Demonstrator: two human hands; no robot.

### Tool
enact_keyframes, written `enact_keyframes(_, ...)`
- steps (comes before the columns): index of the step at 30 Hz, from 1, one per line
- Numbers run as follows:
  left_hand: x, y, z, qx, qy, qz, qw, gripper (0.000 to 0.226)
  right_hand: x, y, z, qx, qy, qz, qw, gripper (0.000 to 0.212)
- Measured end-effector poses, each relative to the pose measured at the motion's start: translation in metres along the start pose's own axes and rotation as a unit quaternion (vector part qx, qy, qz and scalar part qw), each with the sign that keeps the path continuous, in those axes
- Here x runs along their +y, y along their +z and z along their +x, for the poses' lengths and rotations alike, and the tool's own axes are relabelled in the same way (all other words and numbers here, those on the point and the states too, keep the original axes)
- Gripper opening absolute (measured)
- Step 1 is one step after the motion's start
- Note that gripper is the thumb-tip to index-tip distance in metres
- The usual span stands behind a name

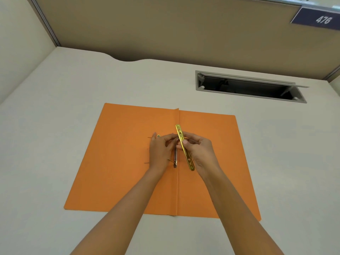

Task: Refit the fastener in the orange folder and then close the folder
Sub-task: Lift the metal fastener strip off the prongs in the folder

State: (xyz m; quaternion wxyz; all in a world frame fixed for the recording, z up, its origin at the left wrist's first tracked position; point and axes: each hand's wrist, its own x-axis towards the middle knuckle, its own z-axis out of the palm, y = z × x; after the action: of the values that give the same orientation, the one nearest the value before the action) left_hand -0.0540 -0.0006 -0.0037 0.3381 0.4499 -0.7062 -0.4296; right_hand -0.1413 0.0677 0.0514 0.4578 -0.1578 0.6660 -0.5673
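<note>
The orange folder [128, 162] lies open and flat on the desk [55, 107], its crease running away from the person. The right hand [198, 150] pinches a yellow metal strip [184, 147] between thumb and fingers, holding it tilted just above the crease, its far end raised. The left hand [159, 153] rests on the left flap, fingers curled toward a silver metal piece [175, 156] that lies along the crease; whether it grips that piece or only steadies it cannot be told. A small brass-coloured bit [158, 135] sits on the flap just beyond the left hand. The step in hand looks like seating the strip onto the prongs. To do it well, the left hand should stand the prongs upright and hold them steady while the right levels the strip, lines its holes up with them, and lowers it evenly rather than one end first.
</note>
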Motion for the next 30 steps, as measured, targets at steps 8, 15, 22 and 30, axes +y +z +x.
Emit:
enact_keyframes(8,0.000,-0.001,-0.001,0.002,0.008,-0.004,1.000,0.018,0.004,0.005,-0.001,0.008,-0.029,0.004,1.000,0.030)
enact_keyframes(15,0.002,-0.001,-0.001,-0.003,-0.006,0.013,1.000,0.018,0.007,0.002,-0.005,0.009,-0.032,-0.019,0.999,0.033)
enact_keyframes(22,0.001,-0.002,-0.002,-0.013,-0.011,0.000,1.000,0.020,0.018,0.007,-0.004,0.046,-0.052,-0.069,0.995,0.034)
enact_keyframes(30,0.000,-0.004,-0.001,-0.014,-0.024,0.007,1.000,0.022,0.022,0.014,0.000,0.063,-0.054,-0.084,0.993,0.031)
